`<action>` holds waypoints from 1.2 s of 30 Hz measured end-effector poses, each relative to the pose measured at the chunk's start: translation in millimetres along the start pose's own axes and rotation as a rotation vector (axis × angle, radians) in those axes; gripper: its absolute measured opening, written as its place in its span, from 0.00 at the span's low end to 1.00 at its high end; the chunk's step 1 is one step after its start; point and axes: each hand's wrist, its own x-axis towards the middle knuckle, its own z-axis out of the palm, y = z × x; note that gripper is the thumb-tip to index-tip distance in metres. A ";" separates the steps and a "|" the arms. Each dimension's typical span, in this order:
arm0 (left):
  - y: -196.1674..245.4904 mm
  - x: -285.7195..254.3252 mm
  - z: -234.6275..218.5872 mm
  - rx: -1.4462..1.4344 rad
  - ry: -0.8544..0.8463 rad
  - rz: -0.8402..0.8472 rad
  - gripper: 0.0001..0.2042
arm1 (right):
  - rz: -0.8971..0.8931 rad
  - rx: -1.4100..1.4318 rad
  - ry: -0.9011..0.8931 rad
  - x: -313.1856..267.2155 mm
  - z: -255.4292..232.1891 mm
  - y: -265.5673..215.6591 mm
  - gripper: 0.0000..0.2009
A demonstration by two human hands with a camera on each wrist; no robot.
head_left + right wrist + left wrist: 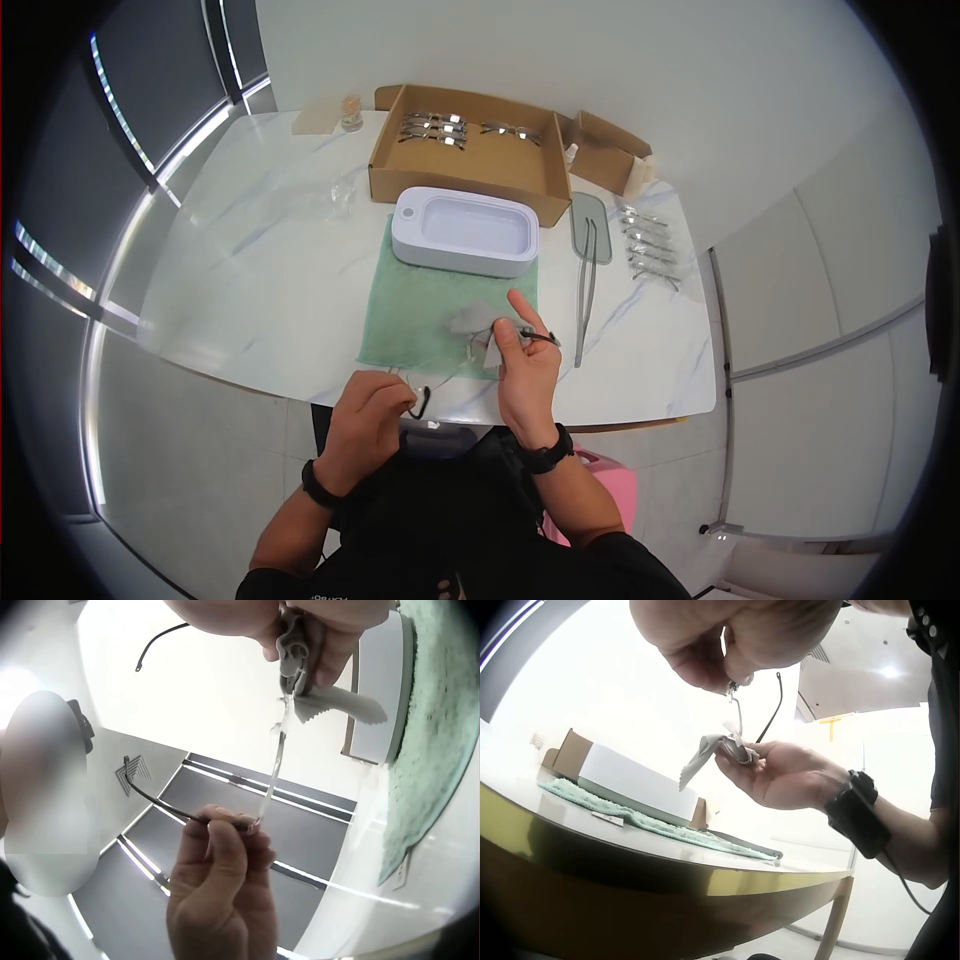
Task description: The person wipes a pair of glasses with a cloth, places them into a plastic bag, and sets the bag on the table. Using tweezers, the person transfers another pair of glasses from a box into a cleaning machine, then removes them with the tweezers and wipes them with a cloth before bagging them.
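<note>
A pair of glasses with dark temples is held between both hands, above the table's front edge. The left hand (368,425) pinches one side near the hinge; in the right wrist view that hand (221,889) has the dark temple (161,802) running out from its fingertips. The right hand (528,385) grips a grey cloth (475,320) folded around the other side of the frame. In the left wrist view, the cloth (701,757) hangs from the right hand (795,776), and the other temple (772,712) rises behind it. A clear lens edge (274,776) spans between the hands.
A white cleaner tub (465,262) stands on a green towel (410,320). Behind it, an open cardboard box (480,165) holds several glasses. To the right lie a grey lid (592,205), long tweezers (582,320) and several wrapped glasses (650,250). A small jar (351,115) stands back left.
</note>
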 end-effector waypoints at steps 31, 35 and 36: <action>-23.9 -15.6 -23.5 -0.357 0.208 -0.377 0.02 | -0.414 -0.899 -0.007 241.6 -94.0 -196.2 0.18; -25.9 -15.3 -24.9 -0.350 0.228 -0.370 0.02 | -0.532 -0.967 0.035 289.5 -106.1 -182.5 0.17; -25.5 -14.2 -25.0 -0.340 0.234 -0.370 0.03 | -0.564 -1.015 0.060 298.1 -105.6 -179.6 0.16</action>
